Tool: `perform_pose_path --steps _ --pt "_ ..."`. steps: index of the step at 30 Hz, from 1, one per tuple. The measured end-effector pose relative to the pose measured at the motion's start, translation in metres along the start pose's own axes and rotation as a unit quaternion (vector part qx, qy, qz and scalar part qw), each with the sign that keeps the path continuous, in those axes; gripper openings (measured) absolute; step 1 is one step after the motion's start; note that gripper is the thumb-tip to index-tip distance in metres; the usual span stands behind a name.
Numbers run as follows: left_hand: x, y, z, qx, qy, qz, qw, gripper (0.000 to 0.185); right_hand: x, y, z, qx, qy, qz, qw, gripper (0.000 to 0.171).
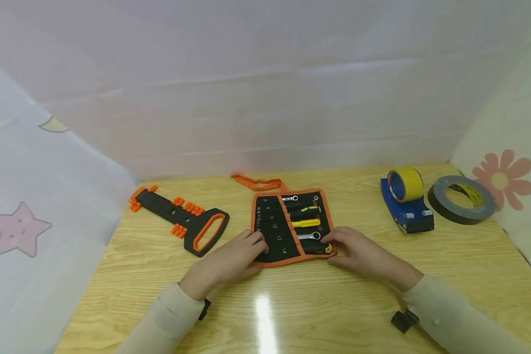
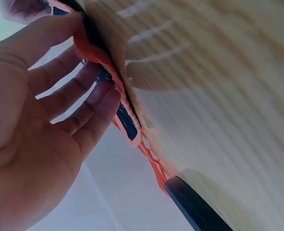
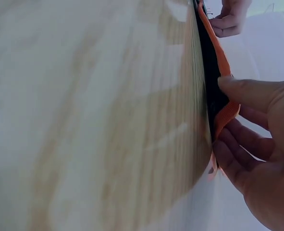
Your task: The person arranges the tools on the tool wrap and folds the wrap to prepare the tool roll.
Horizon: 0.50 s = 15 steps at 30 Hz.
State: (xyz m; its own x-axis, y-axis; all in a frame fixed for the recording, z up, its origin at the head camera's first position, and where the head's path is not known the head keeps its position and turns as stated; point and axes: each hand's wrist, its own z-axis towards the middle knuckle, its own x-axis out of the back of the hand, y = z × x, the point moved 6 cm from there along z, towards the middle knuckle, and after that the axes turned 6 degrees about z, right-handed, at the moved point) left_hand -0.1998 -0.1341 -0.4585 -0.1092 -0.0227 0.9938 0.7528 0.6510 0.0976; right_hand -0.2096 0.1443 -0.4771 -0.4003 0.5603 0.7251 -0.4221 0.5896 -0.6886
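Observation:
A black tool roll with orange trim (image 1: 276, 231) lies spread open at the middle of the wooden table (image 1: 292, 305). Several wrenches (image 1: 307, 223), some with yellow handles, sit in its right-hand pockets. My left hand (image 1: 253, 246) pinches the roll's near left corner. In the left wrist view the orange edge (image 2: 125, 103) sits between thumb and fingers (image 2: 79, 103). My right hand (image 1: 336, 244) pinches the near right corner. In the right wrist view that orange corner (image 3: 226, 115) is lifted off the wood under my thumb (image 3: 250, 91).
A black and orange handled holder (image 1: 186, 221) lies at the left. An orange strap (image 1: 258, 183) trails behind the roll. A blue dispenser with yellow tape (image 1: 406, 199) and a dark tape roll (image 1: 461, 199) stand at the right. Curtains close in three sides.

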Motion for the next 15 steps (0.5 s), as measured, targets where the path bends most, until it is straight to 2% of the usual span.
perform_pose_path --steps 4,7,10,15 --pt "0.001 0.000 0.002 0.006 0.012 -0.009 0.9999 0.008 0.000 -0.005 0.002 0.006 0.012 -0.024 1.000 0.028" --pt "0.002 -0.001 0.002 0.017 0.018 -0.030 0.9992 0.008 0.000 -0.010 0.002 0.025 0.028 -0.038 0.999 0.021" --pt "0.003 -0.006 0.002 0.044 0.018 -0.071 0.9963 0.008 0.001 -0.013 0.001 0.043 0.044 -0.046 0.997 0.019" --pt "0.003 -0.016 0.004 0.104 0.013 -0.145 0.9839 0.009 0.001 -0.012 0.001 0.045 0.056 -0.064 0.995 0.022"
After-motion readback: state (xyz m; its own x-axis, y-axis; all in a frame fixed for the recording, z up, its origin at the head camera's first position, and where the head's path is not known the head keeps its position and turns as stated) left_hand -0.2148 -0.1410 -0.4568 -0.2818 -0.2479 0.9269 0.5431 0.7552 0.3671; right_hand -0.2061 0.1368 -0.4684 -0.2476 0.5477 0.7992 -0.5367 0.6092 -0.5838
